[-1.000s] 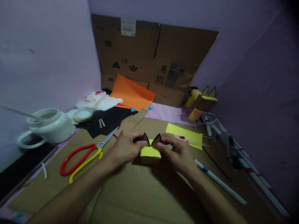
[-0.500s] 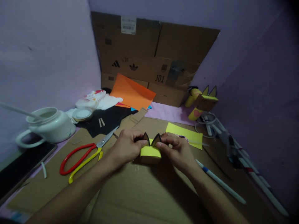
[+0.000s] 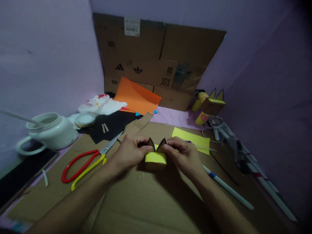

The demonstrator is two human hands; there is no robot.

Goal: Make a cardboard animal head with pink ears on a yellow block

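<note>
A small yellow-topped cardboard box [image 3: 155, 160] with two dark pointed ears rests on the cardboard work sheet [image 3: 151, 204] in the middle. My left hand [image 3: 130, 153] pinches the left ear [image 3: 150, 143] between thumb and fingers. My right hand [image 3: 182, 155] pinches the right ear [image 3: 162, 144] the same way. Both hands lie against the box's sides, with their fingers curled.
Red and yellow scissors [image 3: 84, 162] lie to the left, a white pot [image 3: 52, 131] with a stick farther left, a phone [image 3: 21, 177] at the edge. A yellow sheet [image 3: 191, 137], a white pen [image 3: 227, 188] and a finished eared box [image 3: 213, 104] are on the right. Orange paper [image 3: 136, 96] leans on cardboard boxes behind.
Both hands keep their pinch on the ears; the two ears have been pressed slightly closer together. The view has shifted a little.
</note>
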